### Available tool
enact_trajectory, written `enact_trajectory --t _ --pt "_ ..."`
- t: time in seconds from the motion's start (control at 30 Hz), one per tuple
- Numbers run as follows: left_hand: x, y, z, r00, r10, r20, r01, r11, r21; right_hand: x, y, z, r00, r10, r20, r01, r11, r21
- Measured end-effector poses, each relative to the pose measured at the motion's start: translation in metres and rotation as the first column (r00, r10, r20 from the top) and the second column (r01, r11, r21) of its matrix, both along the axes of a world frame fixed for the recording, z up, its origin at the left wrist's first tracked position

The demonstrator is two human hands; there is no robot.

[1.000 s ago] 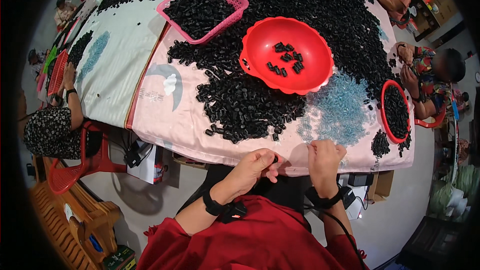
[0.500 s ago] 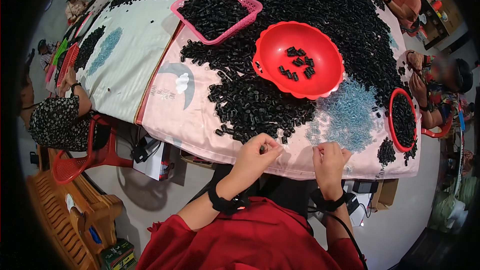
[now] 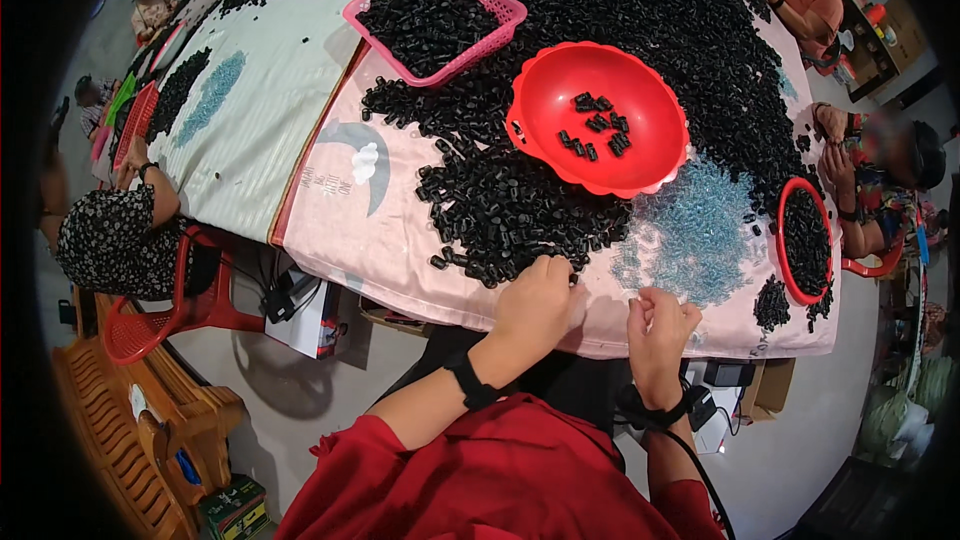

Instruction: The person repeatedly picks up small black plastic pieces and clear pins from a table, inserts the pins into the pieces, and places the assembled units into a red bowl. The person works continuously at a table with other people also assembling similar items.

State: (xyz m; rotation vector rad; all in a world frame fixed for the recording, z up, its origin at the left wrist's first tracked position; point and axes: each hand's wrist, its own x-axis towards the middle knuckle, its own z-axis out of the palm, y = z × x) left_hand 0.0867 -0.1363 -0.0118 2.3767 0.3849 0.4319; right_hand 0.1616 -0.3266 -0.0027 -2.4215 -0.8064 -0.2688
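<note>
Two hands are working at the near edge of the tabletop, which is covered with a pale pink printed cloth. My left hand is resting with its fingers curled down on the near fringe of the big heap of small black parts, seemingly closing on one or a few; the fingertips are hidden under the knuckles, so I cannot tell exactly what it is holding. My right hand is hovering just off the cloth, its fingers pinched together, possibly on a small piece too tiny to make out. Just beyond it a patch of clear blue parts is lying spread thin. A red bowl is sitting behind the heap, holding only a handful of black pieces. A pink basket farther back is heaped with more. A round red tray at my right is also full. My judgement: the step is going best when the left hand is picking from the loose edge, not digging into the heap, and both hands are staying close together over the cloth so a dropped piece is not rolling off the edge. Other people are sitting around the tabletop.
</note>
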Motion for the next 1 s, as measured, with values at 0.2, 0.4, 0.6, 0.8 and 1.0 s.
enact_trajectory --t 0.2,0.4,0.6,0.8,1.0 --pt "-0.019 0.025 0.010 0.942 -0.312 -0.124 -0.065 0.193 -0.979 -0.005 0.007 0.014 0.994 0.109 -0.027 -0.107 0.992 0.060" --pt "-0.029 0.026 0.004 0.950 -0.311 0.040 -0.012 -0.164 -0.986 -0.015 0.016 0.032 0.957 0.165 -0.237 -0.114 0.969 0.217" --pt "-0.030 0.020 -0.003 0.945 -0.311 0.105 0.090 -0.061 -0.994 -0.020 0.026 0.047 0.955 0.248 -0.164 -0.200 0.945 0.259" --pt "-0.029 0.022 0.009 0.955 -0.293 0.045 0.013 -0.112 -0.994 -0.020 0.027 0.049 0.962 0.249 -0.113 -0.222 0.952 0.212" --pt "-0.030 0.024 -0.004 0.951 -0.297 0.085 0.043 -0.144 -0.989 -0.024 0.027 0.045 0.959 0.236 -0.159 -0.186 0.943 0.276"
